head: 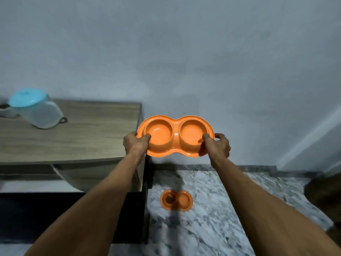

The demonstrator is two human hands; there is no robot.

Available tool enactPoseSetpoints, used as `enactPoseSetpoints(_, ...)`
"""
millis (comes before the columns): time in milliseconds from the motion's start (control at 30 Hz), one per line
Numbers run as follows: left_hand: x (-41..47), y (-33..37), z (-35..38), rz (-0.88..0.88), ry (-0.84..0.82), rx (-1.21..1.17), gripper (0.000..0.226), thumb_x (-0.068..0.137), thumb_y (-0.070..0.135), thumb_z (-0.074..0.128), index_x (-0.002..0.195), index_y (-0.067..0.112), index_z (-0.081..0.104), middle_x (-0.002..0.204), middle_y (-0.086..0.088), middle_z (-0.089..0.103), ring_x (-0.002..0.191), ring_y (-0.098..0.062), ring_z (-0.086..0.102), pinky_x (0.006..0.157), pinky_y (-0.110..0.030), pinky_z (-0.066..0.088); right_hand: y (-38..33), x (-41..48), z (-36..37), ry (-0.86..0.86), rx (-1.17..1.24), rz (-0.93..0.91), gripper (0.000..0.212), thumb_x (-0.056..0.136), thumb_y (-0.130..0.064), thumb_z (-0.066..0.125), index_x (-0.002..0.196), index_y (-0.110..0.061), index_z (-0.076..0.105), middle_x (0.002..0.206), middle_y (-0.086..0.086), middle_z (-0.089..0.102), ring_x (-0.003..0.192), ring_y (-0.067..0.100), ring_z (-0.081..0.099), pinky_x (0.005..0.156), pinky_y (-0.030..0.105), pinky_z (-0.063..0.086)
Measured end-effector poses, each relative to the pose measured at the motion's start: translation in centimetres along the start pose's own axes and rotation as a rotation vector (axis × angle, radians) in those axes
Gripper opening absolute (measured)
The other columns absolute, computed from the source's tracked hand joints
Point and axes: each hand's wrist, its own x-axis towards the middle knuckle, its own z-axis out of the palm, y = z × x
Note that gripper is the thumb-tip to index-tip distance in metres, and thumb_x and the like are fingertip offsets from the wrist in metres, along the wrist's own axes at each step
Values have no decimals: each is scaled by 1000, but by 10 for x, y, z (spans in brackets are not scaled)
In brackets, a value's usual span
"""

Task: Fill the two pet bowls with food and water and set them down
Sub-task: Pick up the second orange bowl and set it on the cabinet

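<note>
Holding the orange double bowl level in the air just past the right edge of the desk, the person grips one end with the left hand and the other with the right hand, thumbs hooked into the wells and fingers curled round the rim. Both wells look empty. A second orange double bowl sits on the marble floor below, something dark in its left well, probably food; whether its right well has water I cannot tell. A lidded jug stands well apart on the desk. Roughly half seems done: the held bowl still needs filling and setting down.
</note>
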Motion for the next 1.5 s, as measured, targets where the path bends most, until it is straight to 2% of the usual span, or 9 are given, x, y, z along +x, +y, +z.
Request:
enactPoseSetpoints(133,22,-9,-94,-5,48,-5,47,83,21,71,127,5,62,122,-14,66,107,-31,63,69,-30,44,-17,-75,50,-65,-21,-52,55,76,-43,69,124,-19,58,122,12,63,110,34,58,97,50,49)
enactPoseSetpoints(233,38,-22,-155,-21,88,-29,51,83,21,72,130,6,60,126,-14,65,110,-31,63,76,-31,47,-28,-121,86,-118,-31,-78,54,78,-41,69,125,-18,58,122,13,62,110,34,58,95,47,49)
enactPoseSetpoints(500,71,-55,-288,-59,239,-66,49,81,19,73,126,2,63,122,-16,66,110,-30,63,84,-30,47,-53,-216,185,-268,-68,-133,57,84,-43,69,132,-16,53,129,12,60,114,35,58,94,46,49)
enactPoseSetpoints(667,107,-79,-351,-85,300,-58,48,79,19,73,123,4,65,116,-16,69,100,-29,66,77,-29,50,-58,-256,249,-343,-97,-146,57,82,-45,69,129,-17,55,128,11,61,115,34,57,98,46,48)
enactPoseSetpoints(800,141,-100,-391,-109,336,-47,47,80,18,72,125,3,64,116,-16,68,103,-29,65,77,-28,46,-63,-280,302,-394,-114,-134,55,83,-42,69,129,-15,55,127,11,60,116,33,57,94,41,46)
enactPoseSetpoints(1167,264,-138,-473,-171,296,1,57,77,21,75,130,4,60,119,-17,67,103,-31,65,87,-39,55,-75,-321,443,-394,-145,-41,53,80,-41,72,125,-15,58,122,13,63,113,34,58,93,41,46)
enactPoseSetpoints(1233,282,-142,-486,-174,287,23,57,78,19,75,130,2,60,118,-17,67,102,-32,65,82,-38,55,-78,-328,463,-391,-157,-31,54,79,-42,72,124,-16,58,122,13,63,113,34,58,93,41,46)
enactPoseSetpoints(1400,321,-156,-515,-156,276,72,37,78,13,74,110,-6,68,91,-13,65,96,-36,67,78,-40,52,-86,-340,512,-398,-185,-21,53,79,-42,71,123,-16,59,120,13,64,111,33,58,91,41,46)
enactPoseSetpoints(1500,350,-166,-530,-163,235,115,35,79,17,74,109,-2,69,94,-15,68,92,-32,66,76,-38,51,-90,-347,541,-398,-192,-10,54,79,-43,71,123,-16,58,120,13,64,111,33,58,94,44,47)
